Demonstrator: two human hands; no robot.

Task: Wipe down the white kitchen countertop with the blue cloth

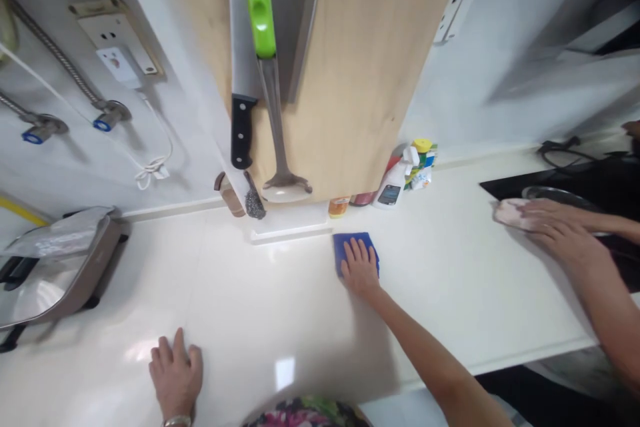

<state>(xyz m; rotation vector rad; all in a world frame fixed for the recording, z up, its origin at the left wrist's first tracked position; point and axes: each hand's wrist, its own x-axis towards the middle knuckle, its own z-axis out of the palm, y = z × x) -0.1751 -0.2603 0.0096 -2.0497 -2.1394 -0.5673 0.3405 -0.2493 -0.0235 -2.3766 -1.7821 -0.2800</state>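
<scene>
My right hand [361,268] holds a folded blue cloth [342,247] down against the white countertop [250,320], its fingers spread over the top. The cloth lies just in front of the white base of a wooden board. My left hand [176,373] rests on the counter at the lower left, with its fingers apart and nothing in them. A bracelet or watch band [177,421] circles that wrist.
Another person's hands [565,230] press a pale cloth [511,213] beside the black cooktop [555,180]. A spray bottle [393,183] stands behind the board [360,80], where a ladle [280,140] and a knife [242,130] hang. An electric pan [85,273] sits left.
</scene>
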